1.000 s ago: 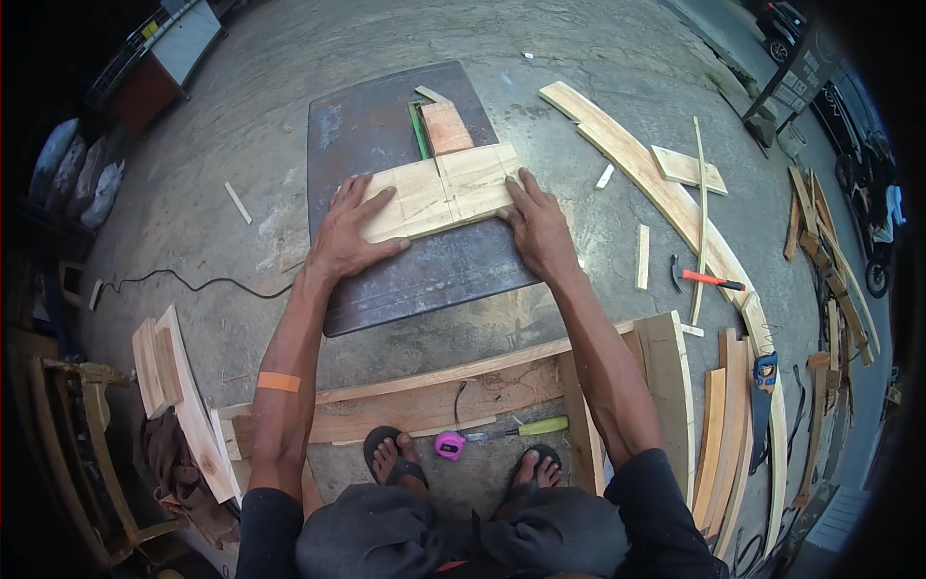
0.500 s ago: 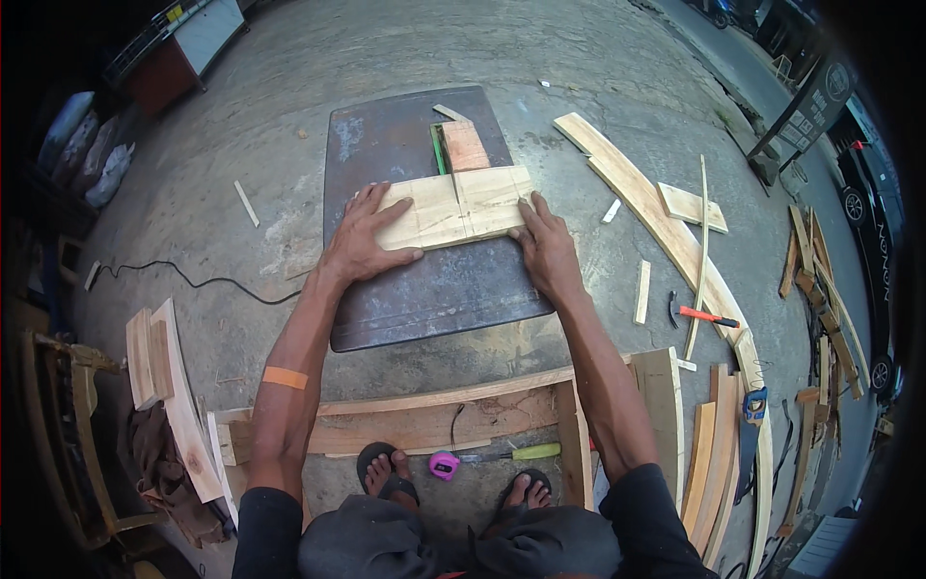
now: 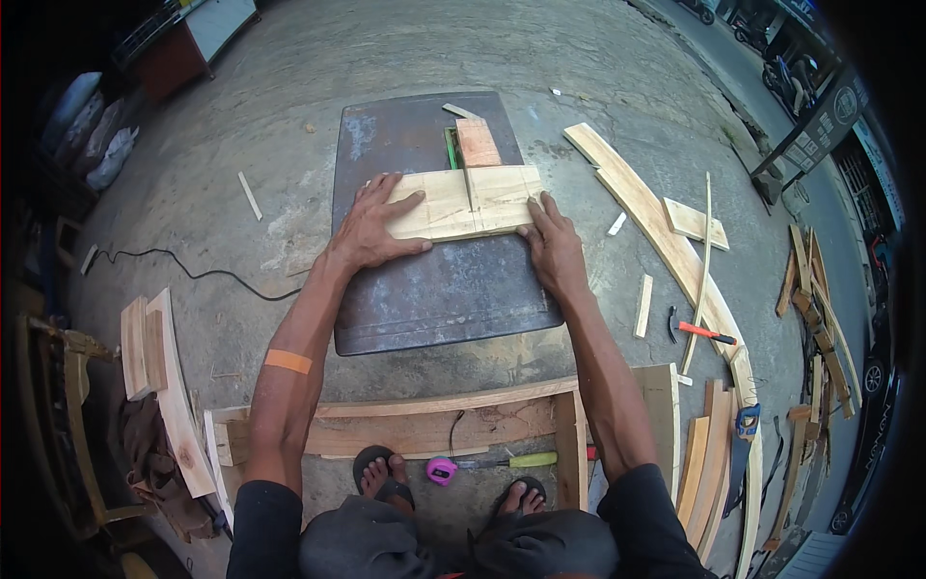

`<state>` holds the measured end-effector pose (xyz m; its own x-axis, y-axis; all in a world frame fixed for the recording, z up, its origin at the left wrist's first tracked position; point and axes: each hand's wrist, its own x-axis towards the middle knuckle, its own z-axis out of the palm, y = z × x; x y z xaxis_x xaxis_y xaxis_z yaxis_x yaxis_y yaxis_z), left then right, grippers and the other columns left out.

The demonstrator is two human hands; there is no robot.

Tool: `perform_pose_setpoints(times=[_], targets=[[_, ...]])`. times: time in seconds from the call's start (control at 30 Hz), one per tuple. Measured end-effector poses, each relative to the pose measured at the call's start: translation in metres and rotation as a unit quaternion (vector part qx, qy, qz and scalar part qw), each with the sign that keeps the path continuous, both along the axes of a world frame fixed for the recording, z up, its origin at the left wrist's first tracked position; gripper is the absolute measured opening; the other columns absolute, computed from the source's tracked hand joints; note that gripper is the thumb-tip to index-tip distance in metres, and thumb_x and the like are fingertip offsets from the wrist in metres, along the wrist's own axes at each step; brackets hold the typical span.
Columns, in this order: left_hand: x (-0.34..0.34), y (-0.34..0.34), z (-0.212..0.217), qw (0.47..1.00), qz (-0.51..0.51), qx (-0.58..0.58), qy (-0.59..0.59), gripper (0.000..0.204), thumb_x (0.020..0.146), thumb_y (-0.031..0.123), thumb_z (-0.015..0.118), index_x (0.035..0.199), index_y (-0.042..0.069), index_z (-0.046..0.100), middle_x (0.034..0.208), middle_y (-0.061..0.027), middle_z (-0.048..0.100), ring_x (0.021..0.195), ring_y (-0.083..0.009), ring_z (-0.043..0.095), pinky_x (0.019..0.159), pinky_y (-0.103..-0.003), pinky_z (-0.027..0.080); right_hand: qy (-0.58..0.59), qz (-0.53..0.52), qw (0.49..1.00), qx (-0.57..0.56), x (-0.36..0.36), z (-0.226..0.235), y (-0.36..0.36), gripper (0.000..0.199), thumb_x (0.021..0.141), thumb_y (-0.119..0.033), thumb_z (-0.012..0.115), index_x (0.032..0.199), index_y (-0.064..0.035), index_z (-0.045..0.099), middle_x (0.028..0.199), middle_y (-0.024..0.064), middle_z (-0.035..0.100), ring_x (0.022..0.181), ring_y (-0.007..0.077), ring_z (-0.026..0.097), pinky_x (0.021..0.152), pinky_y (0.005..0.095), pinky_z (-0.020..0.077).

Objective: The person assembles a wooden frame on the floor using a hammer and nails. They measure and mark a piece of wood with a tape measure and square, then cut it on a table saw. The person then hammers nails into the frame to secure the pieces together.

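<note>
A short, pale wooden board (image 3: 449,220) lies crosswise on a worn, dark metal-topped table (image 3: 424,304). My left hand (image 3: 374,224) grips the board's left end, thumb along the near edge and index finger on the top face. At the right end, my right hand (image 3: 552,234) holds the corner with its fingers close together. A thin upright saw blade (image 3: 471,189) stands in a slit that runs in from the board's far edge, between my hands. Just beyond the board sits a reddish wood block (image 3: 478,143), beside a green strip (image 3: 450,148).
Near my feet lie a pink tape measure (image 3: 441,471) and a green-handled tool (image 3: 533,459), inside a wooden frame (image 3: 444,402). To the right are a hammer (image 3: 706,333), a handsaw (image 3: 743,439) and long planks (image 3: 666,227). A black cord (image 3: 207,275) crosses the floor at left.
Both hands have moved the board slightly away from me over the table, and the blade sits deeper in its slit. The reddish block has shifted a little farther off.
</note>
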<state>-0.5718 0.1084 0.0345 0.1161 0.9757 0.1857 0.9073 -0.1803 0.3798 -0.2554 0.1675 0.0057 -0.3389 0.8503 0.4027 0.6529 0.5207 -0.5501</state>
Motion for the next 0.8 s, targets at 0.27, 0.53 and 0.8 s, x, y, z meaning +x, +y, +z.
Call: perform_pose_setpoints(times=[0.27, 0.53, 0.8], targets=[[-0.004, 0.006, 0.0, 1.0, 0.007, -0.011, 0.02, 0.086, 0.069, 0.055, 0.086, 0.145, 0.024, 0.062, 0.165, -0.0196, 0.034, 0.155, -0.042, 0.023, 0.128, -0.05, 0.02, -0.007, -0.001, 1.0, 0.011, -0.003, -0.002, 0.009, 0.045, 0.097, -0.023, 0.067, 0.138, -0.0039, 0.062, 0.152, 0.0204, 0.05, 0.123, 0.0425, 0.058, 0.106, 0.0466, 0.0482], [-0.006, 0.015, 0.001, 1.0, 0.003, -0.011, 0.027, 0.085, 0.07, 0.057, 0.085, 0.144, 0.024, 0.062, 0.164, -0.0204, 0.034, 0.154, -0.0434, 0.025, 0.127, -0.05, 0.021, -0.011, -0.001, 1.0, 0.016, -0.006, -0.004, 0.019, 0.045, 0.097, -0.023, 0.067, 0.137, -0.0041, 0.063, 0.152, 0.0204, 0.05, 0.124, 0.0429, 0.058, 0.106, 0.0464, 0.0481], [-0.01, 0.023, -0.003, 1.0, 0.003, -0.002, 0.016, 0.085, 0.069, 0.059, 0.085, 0.143, 0.023, 0.063, 0.163, -0.0219, 0.034, 0.153, -0.0437, 0.025, 0.127, -0.05, 0.021, 0.008, 0.001, 1.0, 0.023, -0.009, -0.008, 0.026, 0.044, 0.096, -0.023, 0.069, 0.136, -0.0038, 0.064, 0.151, 0.0203, 0.051, 0.125, 0.0433, 0.058, 0.106, 0.0465, 0.0484]])
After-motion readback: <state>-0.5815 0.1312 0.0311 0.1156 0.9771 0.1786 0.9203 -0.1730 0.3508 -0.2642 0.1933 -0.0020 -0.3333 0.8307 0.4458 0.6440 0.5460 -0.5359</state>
